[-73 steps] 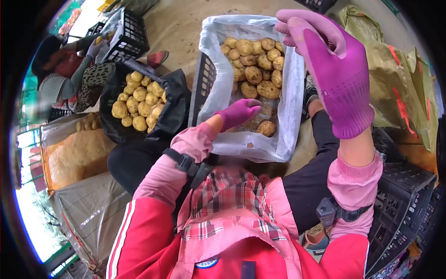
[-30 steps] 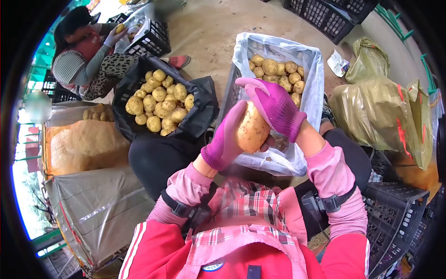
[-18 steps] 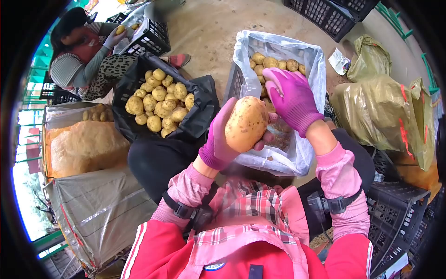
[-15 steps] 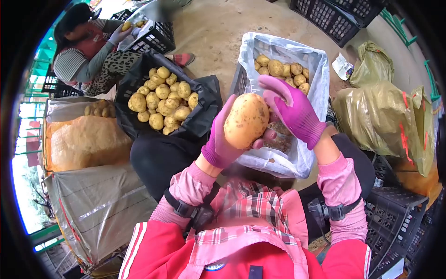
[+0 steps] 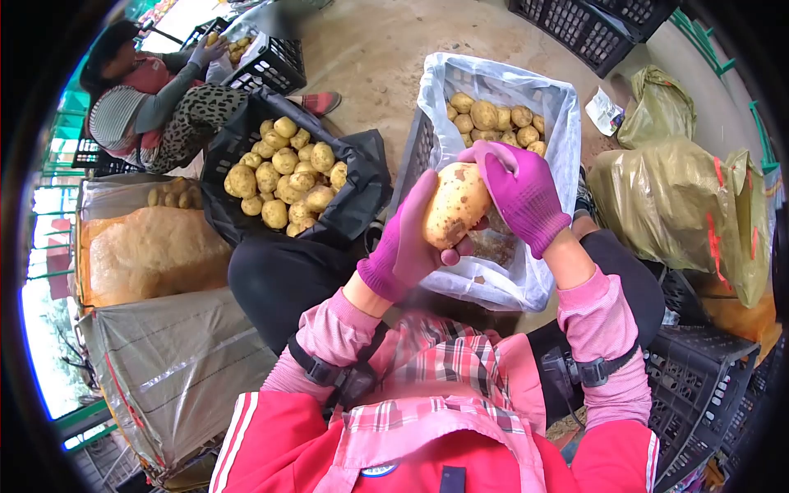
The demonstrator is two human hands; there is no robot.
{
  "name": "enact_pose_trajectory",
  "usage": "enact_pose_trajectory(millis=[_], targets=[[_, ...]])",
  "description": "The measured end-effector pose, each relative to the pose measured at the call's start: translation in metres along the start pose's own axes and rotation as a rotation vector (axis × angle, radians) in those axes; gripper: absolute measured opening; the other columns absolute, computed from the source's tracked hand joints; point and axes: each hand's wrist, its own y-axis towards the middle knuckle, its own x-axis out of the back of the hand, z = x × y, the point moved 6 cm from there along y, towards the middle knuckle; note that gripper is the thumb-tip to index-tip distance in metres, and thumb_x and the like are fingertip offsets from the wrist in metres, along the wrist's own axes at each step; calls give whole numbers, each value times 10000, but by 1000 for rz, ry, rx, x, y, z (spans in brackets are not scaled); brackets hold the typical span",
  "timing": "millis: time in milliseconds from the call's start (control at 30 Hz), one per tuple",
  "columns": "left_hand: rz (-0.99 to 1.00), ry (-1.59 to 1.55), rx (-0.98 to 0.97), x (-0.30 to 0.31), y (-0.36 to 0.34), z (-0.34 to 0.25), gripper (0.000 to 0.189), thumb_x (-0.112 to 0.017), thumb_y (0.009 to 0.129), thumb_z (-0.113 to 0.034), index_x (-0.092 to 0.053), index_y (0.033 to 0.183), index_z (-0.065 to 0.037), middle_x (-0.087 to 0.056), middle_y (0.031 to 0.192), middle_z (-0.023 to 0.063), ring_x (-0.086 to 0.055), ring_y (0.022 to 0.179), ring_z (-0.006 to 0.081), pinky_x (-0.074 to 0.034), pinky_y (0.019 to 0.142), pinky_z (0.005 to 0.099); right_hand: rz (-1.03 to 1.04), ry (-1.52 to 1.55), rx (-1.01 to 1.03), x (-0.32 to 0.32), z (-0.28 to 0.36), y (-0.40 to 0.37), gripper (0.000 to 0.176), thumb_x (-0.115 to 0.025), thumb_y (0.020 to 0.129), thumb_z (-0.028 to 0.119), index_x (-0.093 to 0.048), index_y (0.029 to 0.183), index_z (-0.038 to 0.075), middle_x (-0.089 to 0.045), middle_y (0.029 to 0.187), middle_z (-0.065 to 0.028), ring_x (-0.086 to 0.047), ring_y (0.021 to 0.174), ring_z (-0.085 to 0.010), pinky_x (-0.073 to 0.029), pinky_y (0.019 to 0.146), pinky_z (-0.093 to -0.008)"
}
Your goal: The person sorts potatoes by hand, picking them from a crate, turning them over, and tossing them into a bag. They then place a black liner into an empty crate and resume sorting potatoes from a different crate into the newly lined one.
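A large pale potato (image 5: 454, 207) with brown dirt patches is between my hands, above the near side of a white-lined crate (image 5: 534, 283). My left hand (image 5: 404, 246), in a purple glove, wraps the potato from the left and below. From the upper right, my right hand (image 5: 526, 191), also gloved, bends its fingers onto the potato's top; some fingertips are hidden. Several potatoes (image 5: 485, 115) lie in the far part of the crate, and something dark shows under the plastic nearer me. To the left, a black-lined container (image 5: 362, 177) holds many potatoes.
A co-worker (image 5: 140, 107) sits at the upper left, hands over another crate (image 5: 275, 66) of potatoes. Filled sacks (image 5: 164, 255) stand at left. Olive-green bags (image 5: 657, 205) and black crates (image 5: 699, 378) are on the right, with another black crate (image 5: 571, 33) at the back.
The potato has moved a little right and turned in my left hand. My right hand has gone from spread fingers beside it to fingers curled on its top.
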Motion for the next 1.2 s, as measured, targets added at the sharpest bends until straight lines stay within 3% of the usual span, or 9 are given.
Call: enact_pose_trajectory(millis=[67,167,267,400,533,867,1000,1100,1200], targets=[[71,-148,26,11,6,9,533,-321,1017,-533,-542,1215,-91,-641,1037,93,-636,722,184,-476,506,226,-86,-4,154,-11,5,-2,311,-604,904,276,-666,1132,74,-688,1028,-164,-673,941,-344,-533,825,-380],[-153,78,-279,8,6,7,509,-390,1005,-537,-466,1280,-116,-593,1127,77,-628,837,147,-508,613,240,-248,-275,340,-33,35,-15,349,-654,848,302,-656,1125,90,-666,1031,-163,-655,966,-345,-526,847,-403],[-206,-46,-203,-2,1,13,482,-408,1001,-545,-473,1269,-149,-570,1154,23,-618,918,128,-524,686,257,-139,-331,119,-36,19,-7,300,-639,839,277,-657,1063,79,-663,1003,-164,-652,942,-355,-526,825,-426],[231,-217,-41,12,13,23,487,-418,994,-561,-494,1256,-159,-603,1046,3,-637,894,127,-528,710,255,-114,-55,-110,-19,7,9,301,-616,883,230,-645,1114,38,-693,959,-156,-670,904,-338,-525,837,-387],[-241,-33,-237,4,6,11,507,-391,996,-579,-517,1229,-147,-637,942,22,-653,772,123,-522,616,249,-202,-234,129,-32,26,0,303,-614,900,195,-636,1153,29,-700,967,-144,-672,921,-339,-520,857,-371],[-278,93,-253,-10,-2,11,530,-354,1018,-559,-524,1166,-79,-631,889,48,-640,740,127,-506,614,248,-111,-83,-137,-14,10,15,264,-558,952,193,-633,1144,29,-707,974,-171,-698,909,-280,-528,811,-336],[-475,395,-419,8,5,6,542,-335,1016,-570,-533,1148,-83,-622,859,45,-596,668,107,-482,557,239,-137,-277,191,-31,30,5,378,-623,913,201,-568,1254,47,-664,1137,-170,-658,1032,-294,-512,874,-354],[-600,732,-584,37,19,11,536,-327,1023,-554,-527,1156,-74,-619,854,52,-583,651,106,-461,526,239,-180,-306,111,-38,31,-2,346,-622,897,185,-597,1211,42,-667,1119,-174,-655,1034,-334,-513,874,-382],[-575,599,-565,12,7,9,539,-321,1025,-547,-529,1171,-71,-621,874,56,-592,670,120,-445,518,239,-185,-318,39,-24,34,8,241,-536,924,134,-640,1106,15,-698,999,-173,-684,948,-340,-532,807,-379]])
